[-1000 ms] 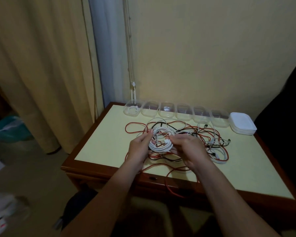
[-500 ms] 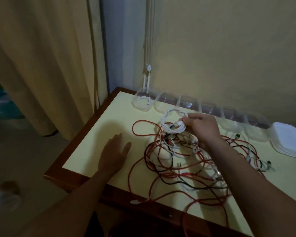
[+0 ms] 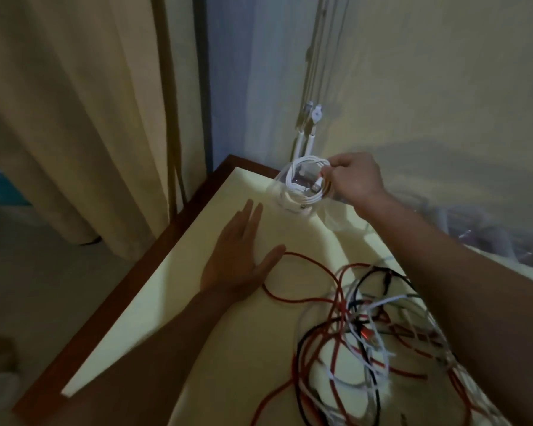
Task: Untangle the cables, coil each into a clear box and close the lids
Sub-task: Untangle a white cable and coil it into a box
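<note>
My right hand (image 3: 356,179) pinches a coiled white cable (image 3: 306,173) and holds it over the leftmost clear box (image 3: 282,196) at the table's far left corner. That box has another white coil lying in its bottom. My left hand (image 3: 239,259) lies flat and open on the yellow tabletop, just short of the box. A tangle of red, black and white cables (image 3: 370,330) spreads over the table near my right forearm, one red loop reaching my left thumb.
More clear boxes (image 3: 486,232) run along the wall to the right, blurred. The yellow table (image 3: 154,305) has a dark wooden rim. A beige curtain (image 3: 74,118) hangs at the left, and blind cords (image 3: 311,118) dangle behind the box.
My right hand has carried the white coil from above the tangle to over the leftmost box. My left hand has slid forward on the table. The camera has moved closer and leftward.
</note>
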Demonstrator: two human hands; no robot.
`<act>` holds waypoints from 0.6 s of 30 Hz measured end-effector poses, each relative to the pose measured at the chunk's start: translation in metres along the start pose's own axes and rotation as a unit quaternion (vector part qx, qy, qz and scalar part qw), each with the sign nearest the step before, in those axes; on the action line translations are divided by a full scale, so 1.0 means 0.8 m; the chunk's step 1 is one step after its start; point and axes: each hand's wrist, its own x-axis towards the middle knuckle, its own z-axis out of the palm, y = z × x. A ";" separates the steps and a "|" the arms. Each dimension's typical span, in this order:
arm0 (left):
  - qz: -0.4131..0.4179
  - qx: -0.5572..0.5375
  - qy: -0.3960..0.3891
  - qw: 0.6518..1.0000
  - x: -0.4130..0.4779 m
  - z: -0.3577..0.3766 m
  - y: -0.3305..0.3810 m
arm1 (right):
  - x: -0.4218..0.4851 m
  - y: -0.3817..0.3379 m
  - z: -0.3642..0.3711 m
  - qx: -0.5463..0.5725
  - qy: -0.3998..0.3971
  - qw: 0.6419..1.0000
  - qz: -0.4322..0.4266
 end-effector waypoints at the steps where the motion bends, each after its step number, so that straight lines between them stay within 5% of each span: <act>1: 0.011 0.004 0.002 1.000 0.007 0.003 -0.002 | 0.008 0.000 0.010 -0.025 -0.006 1.000 -0.010; 6: 0.048 0.041 0.005 0.998 0.030 0.013 -0.005 | 0.035 0.018 0.052 -0.187 -0.079 0.978 -0.053; 11: 0.064 0.060 0.011 0.996 0.037 0.017 -0.007 | 0.031 0.021 0.063 -0.408 -0.061 0.897 -0.157; 18: 0.072 0.060 0.014 0.995 0.037 0.016 -0.007 | 0.006 0.017 0.035 -0.369 -0.118 0.901 -0.197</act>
